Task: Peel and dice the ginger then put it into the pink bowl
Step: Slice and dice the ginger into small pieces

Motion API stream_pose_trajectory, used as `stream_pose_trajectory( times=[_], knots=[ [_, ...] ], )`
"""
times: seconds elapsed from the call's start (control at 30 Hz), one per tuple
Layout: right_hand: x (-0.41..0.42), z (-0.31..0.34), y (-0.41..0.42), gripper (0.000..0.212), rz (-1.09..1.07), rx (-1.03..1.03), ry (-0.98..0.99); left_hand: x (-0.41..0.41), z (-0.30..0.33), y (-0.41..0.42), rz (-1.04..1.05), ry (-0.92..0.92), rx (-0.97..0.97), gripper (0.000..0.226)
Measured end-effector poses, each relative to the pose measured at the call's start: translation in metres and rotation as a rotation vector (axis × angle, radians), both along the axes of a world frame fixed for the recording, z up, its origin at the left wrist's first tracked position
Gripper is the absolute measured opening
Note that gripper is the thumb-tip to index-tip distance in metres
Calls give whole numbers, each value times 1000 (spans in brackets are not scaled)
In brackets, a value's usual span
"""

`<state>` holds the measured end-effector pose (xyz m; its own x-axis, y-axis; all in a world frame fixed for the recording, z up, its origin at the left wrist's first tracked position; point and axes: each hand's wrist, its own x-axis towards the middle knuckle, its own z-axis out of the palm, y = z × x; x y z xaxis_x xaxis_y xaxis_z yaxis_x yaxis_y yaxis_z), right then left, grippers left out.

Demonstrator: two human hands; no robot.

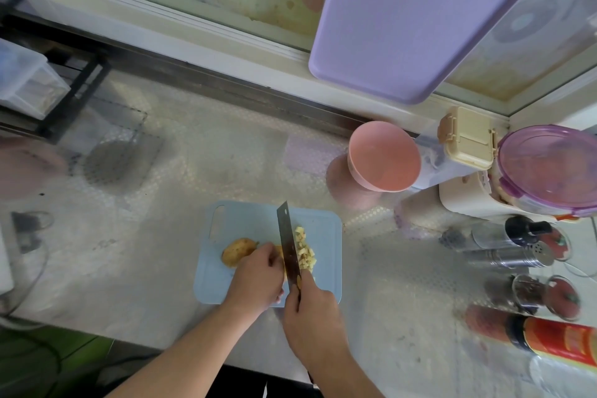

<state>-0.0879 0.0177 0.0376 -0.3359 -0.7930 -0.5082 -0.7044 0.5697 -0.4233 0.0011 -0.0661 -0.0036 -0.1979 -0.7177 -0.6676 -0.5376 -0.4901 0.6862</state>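
Head view places me mid-dice: my right hand [308, 307] grips one steel cleaver [288, 245], my left hand [258, 278] pins yellow ginger [280, 252] on one pale blue plastic cutting board [326, 255]. One heap of yellow cubes [305, 250] is cut; one brown unpeeled ginger lump [237, 251] remains. One round pink bowl [384, 157] holds nothing.
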Motion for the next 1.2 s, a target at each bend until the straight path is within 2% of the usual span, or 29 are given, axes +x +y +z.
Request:
stream_pose_trajectory(
  times=[0.23,0.63,0.97,1.2],
  knots=[
    [0,3,3,22,37,11,12,4,-4,1,-35,-58,-49,22],
    [7,10,15,2,24,68,-3,3,-2,4,-19,-51,-77,19],
    [9,9,9,2,26,103,-22,3,1,4,-7,-52,-112,22],
    [10,9,5,19,-1,112,-28,1,2,7,15,-51,-125,23]
  ],
)
